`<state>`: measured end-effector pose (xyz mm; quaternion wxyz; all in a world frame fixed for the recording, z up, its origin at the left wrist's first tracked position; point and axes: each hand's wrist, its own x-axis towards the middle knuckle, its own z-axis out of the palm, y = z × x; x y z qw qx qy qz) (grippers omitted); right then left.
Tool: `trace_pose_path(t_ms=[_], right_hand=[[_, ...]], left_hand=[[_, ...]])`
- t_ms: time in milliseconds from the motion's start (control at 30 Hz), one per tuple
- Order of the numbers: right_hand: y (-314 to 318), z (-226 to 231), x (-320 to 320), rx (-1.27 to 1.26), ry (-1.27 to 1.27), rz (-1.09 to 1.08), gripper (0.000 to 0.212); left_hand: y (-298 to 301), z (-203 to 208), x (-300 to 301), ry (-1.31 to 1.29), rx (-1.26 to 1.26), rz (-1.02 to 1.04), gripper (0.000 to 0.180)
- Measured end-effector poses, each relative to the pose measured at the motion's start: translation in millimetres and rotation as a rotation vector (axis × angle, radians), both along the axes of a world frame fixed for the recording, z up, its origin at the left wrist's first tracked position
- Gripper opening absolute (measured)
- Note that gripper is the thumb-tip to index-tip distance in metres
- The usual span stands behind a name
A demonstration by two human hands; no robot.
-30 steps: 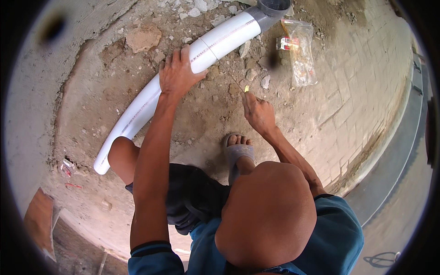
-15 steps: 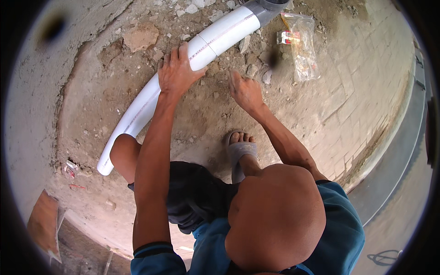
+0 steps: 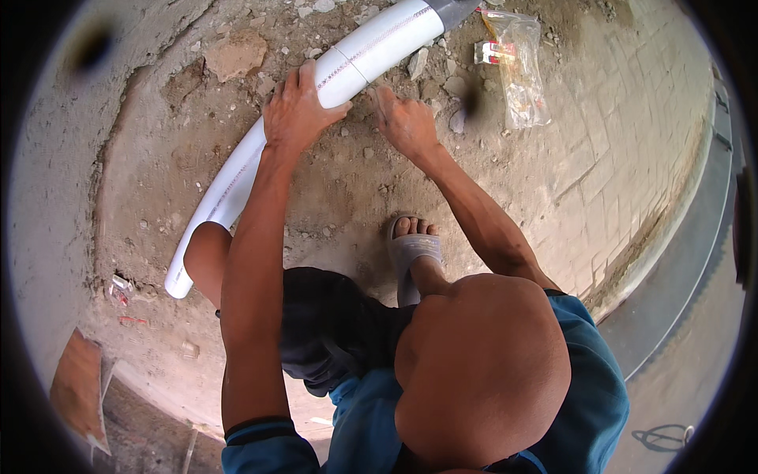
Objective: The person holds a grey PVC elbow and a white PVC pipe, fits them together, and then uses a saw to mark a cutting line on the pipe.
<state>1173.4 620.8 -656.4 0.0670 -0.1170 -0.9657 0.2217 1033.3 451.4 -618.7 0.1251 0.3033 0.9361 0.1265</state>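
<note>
A long white plastic pipe [image 3: 389, 37] runs from the upper right down to the left, with a reddish line of print along it and a thin dark line around it. Its far end meets a dark grey fitting [image 3: 453, 11]. My left hand [image 3: 298, 114] is closed over the pipe, below the thin line, thumb on the near side. Close to the pipe's near side, by that line, is my right hand [image 3: 407, 124], its fingers curled together. Whether it pinches something small is too unclear to tell. The pipe's lower part passes beside my left knee [image 3: 208, 257].
Rubble and stones [image 3: 418, 63] lie along the pipe on the dirt ground. A clear plastic bag [image 3: 524, 87] and a small red-and-white packet [image 3: 494, 53] are at the upper right. A concrete wall [image 3: 63, 174] rises on the left; a brown board [image 3: 76, 383] is at lower left.
My right hand has moved left and upward, up close to the line around the pipe. My left hand keeps its hold on the pipe; the whole view has shifted slightly.
</note>
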Motion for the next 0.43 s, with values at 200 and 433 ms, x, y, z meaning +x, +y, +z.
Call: trace_pose_path(t_ms=[200, 433], right_hand=[[-12.1, 34.8, 95.3, -0.082, -0.219, -0.080, 0.024], [1.1, 5.6, 7.1, -0.026, -0.108, -0.008, 0.026]], left_hand=[[-4.3, 5.3, 8.9, 0.011, -0.105, 0.022, 0.103], [1.2, 4.9, 0.0, -0.076, -0.043, 0.022, 0.103]])
